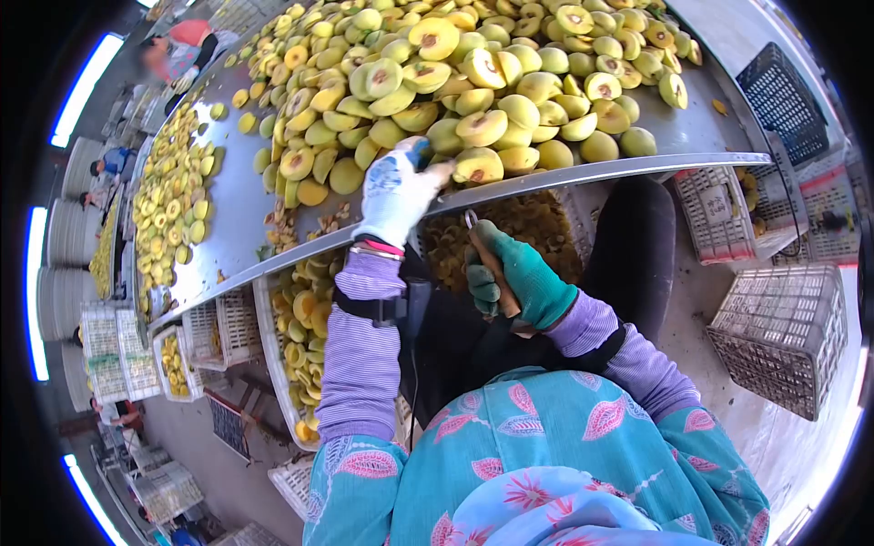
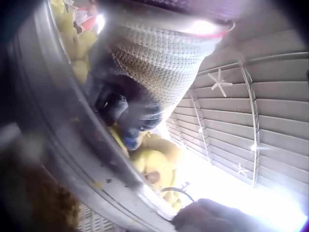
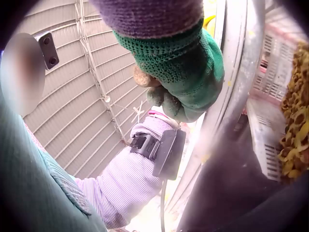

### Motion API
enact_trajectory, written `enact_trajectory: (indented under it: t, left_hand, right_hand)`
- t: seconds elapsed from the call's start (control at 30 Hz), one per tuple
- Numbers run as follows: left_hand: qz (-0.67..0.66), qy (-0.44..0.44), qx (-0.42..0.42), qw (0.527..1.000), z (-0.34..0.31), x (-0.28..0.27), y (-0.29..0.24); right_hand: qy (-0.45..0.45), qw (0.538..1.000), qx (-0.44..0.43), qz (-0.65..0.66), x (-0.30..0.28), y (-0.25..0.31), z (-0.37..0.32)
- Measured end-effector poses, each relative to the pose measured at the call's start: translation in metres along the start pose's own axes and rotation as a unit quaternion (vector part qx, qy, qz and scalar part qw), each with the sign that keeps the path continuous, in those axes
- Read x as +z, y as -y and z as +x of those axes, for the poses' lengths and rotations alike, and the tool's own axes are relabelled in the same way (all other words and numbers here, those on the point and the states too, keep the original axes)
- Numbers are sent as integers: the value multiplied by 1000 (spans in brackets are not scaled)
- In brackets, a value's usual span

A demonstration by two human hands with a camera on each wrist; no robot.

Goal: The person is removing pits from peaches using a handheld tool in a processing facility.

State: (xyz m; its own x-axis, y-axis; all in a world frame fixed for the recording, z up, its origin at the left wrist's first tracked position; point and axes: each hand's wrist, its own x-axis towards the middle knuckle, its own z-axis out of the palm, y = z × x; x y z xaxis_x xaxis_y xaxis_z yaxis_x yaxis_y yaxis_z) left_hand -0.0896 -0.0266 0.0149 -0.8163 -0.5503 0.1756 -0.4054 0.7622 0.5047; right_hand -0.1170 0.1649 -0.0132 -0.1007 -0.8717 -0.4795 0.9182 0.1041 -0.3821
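Observation:
My left hand (image 1: 396, 196), in a white glove with blue fingers, reaches over the metal table's edge to the near side of a heap of stone fruit (image 1: 519, 109). The fruit is yellow-green, much of it halved with brown centres. A fruit half (image 1: 478, 166) lies right at the fingertips. Blue fingers (image 2: 140, 113) bend down beside yellow fruit in the left wrist view; whether they pinch a piece I cannot tell. Green-gloved, my right hand (image 1: 537, 282) grips the wooden handle (image 1: 496, 273) of a coring tool. Its curved metal loop (image 1: 471, 218) points toward the table edge.
The metal table (image 1: 246, 196) has a raised rim (image 1: 592, 171). Beneath it, a crate (image 1: 287, 400) holds cut yellow fruit, and brown-yellow pieces (image 1: 510, 237) fill another container. Plastic crates stand at right (image 1: 783, 337). More fruit (image 1: 173, 191) lies further left; people work beyond.

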Motion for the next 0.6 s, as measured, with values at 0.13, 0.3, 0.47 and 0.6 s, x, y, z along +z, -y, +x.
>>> enact_trajectory:
  t: [0.13, 0.3, 0.47, 0.6]
  left_hand:
    - [-53, 49, 18, 997, 1, -3, 9]
    - [25, -33, -14, 999, 11, 15, -2]
    - [-734, 85, -84, 668, -25, -25, 19]
    - [-668, -32, -131, 732, -58, 3, 10]
  right_hand:
    - [-71, 990, -91, -76, -1, 7, 4]
    - [-131, 955, -184, -193, 9, 20, -2]
    - [-144, 872, -338, -323, 5, 33, 31]
    - [-81, 757, -390, -519, 40, 16, 43]
